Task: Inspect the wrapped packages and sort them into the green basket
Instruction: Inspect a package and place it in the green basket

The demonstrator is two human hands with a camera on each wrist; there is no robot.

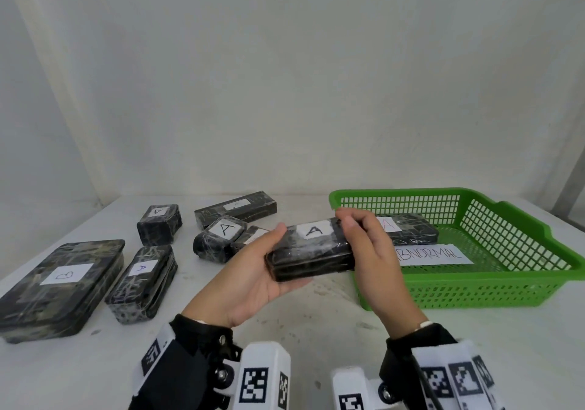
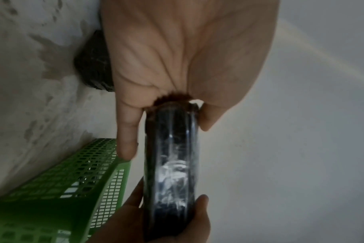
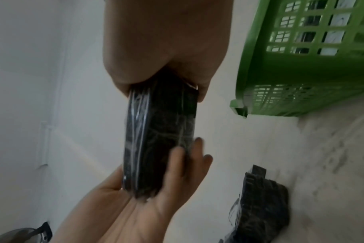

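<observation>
White wall behind, stained white bench [image 1: 316, 330] below, with the green basket [image 1: 474, 286] at the right holding one wrapped package [image 1: 411, 230] and a paper slip [image 1: 443, 256] lettered "ABNORMAL". Held above the bench just left of the basket: a long black wrapped package labelled A [image 1: 311, 248], left hand [image 1: 253, 280] cupping its near end with fingers curled underneath and thumb on top, right hand [image 1: 370, 251] gripping the other end, fingers wrapped over the top. Lying on the bench to the left: a large flat package marked B [image 1: 60, 286] and several smaller ones marked A [image 1: 142, 280].
</observation>
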